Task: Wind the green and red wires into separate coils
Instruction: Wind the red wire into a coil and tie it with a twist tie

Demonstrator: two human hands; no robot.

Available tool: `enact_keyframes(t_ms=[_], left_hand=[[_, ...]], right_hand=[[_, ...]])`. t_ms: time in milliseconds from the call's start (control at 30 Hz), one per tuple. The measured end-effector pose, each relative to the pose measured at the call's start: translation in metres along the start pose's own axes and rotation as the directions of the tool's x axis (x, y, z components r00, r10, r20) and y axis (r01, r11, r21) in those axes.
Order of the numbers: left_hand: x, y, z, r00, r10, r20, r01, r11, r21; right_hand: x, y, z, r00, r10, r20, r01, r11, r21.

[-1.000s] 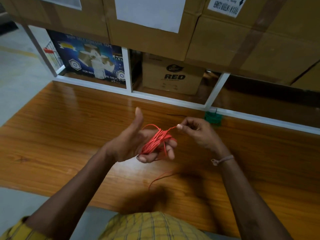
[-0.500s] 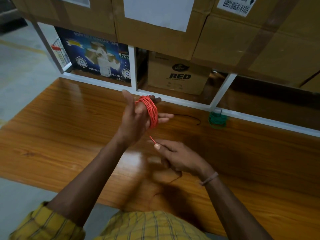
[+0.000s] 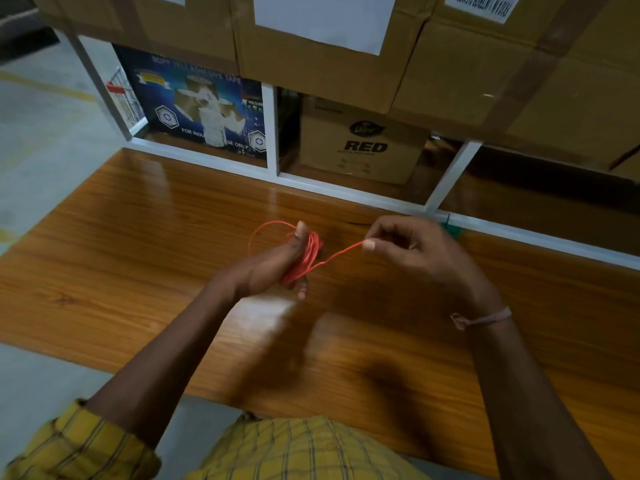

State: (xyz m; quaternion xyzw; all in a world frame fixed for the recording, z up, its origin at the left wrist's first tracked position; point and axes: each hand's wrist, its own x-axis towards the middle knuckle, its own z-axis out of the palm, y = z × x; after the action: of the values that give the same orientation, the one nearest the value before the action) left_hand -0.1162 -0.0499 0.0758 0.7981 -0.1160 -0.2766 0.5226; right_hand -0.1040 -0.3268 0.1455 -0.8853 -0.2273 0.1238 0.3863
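Your left hand (image 3: 273,268) is closed around the red wire (image 3: 306,258), whose turns sit bunched across the fingers with the thumb pressed on top. Your right hand (image 3: 412,251) pinches the free end between thumb and forefinger, just to the right of the bundle, and the short run between the two hands is taut. One loose loop bulges out on the far left of the bundle. Judging by how little tail shows, the red coil is nearly finished. Keep that light tension as you lay the last turn, and guide it beside the others, not across them. Take in the stray loop so that it does not snag, and keep the thumb clamped, or the turns may spring open. The green wire (image 3: 452,232) lies on the wooden table (image 3: 138,237) at its far edge, mostly hidden behind your right hand; it looks bundled, though I cannot tell how neatly.
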Motion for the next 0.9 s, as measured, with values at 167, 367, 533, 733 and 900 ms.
enact_keyframes(t_ms=[167,367,533,733,900], left_hand=[[-0.013,0.006,0.003,0.952,0.161,0.261,-0.09,0.96,-0.265],[-0.021,0.03,-0.002,0.787,0.518,0.337,-0.193,0.724,-0.662],[-0.014,0.043,-0.006,0.828,0.56,0.04,-0.289,0.485,-0.825],[0.01,0.036,-0.013,0.916,0.264,-0.301,-0.396,0.707,-0.586],[0.012,0.018,-0.011,0.928,0.12,-0.352,-0.203,0.956,-0.209]], right_hand=[[0.023,0.016,0.01,0.963,-0.034,-0.266,0.029,0.999,-0.021],[0.037,0.048,0.049,0.953,0.089,-0.291,-0.06,0.992,0.107],[0.031,0.042,0.091,0.987,0.139,-0.078,-0.133,0.988,0.081],[0.009,0.016,0.132,0.991,0.068,0.118,-0.043,0.977,-0.208],[-0.01,-0.009,0.118,0.998,-0.048,-0.04,0.03,0.935,-0.354]])
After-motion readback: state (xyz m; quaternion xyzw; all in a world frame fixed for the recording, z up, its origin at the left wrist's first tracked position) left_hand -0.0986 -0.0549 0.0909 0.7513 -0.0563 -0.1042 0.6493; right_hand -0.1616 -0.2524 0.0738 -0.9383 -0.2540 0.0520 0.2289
